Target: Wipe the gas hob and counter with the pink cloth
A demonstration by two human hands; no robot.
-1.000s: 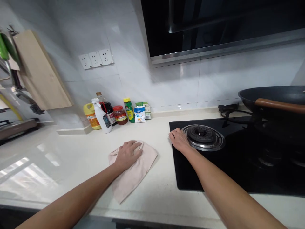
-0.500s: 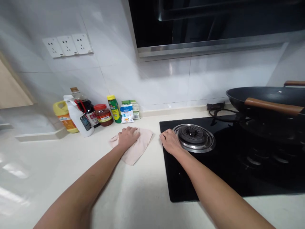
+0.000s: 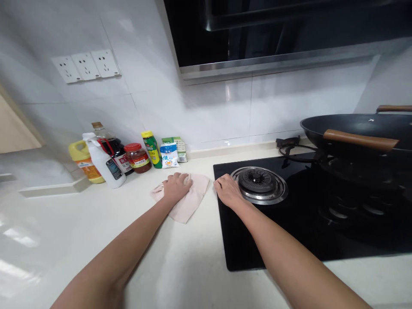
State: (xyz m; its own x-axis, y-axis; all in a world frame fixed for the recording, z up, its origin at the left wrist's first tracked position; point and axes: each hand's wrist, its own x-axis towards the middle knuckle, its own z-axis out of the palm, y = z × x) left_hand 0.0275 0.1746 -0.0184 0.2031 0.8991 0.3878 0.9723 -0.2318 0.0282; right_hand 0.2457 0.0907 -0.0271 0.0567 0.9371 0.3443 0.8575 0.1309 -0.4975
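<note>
My left hand presses on a pale pink cloth that lies on the white countertop. Its fingers are bent over the bunched part of the cloth, while one corner spreads out flat to the right. My right hand rests at the left edge of the black glass cooktop, beside the round gas burner. The fingers there are curled under, and whatever lies beneath them is hidden.
Along the wall at the left stand a yellow jug, a white bottle, a dark sauce bottle, a red-lidded jar, a green bottle and small packets. A wok sits at right, beneath a range hood.
My left hand and the cloth have slid slightly right, closer to the cooktop's edge. My right hand stays in the same place on the cooktop. The view has shifted a little.
</note>
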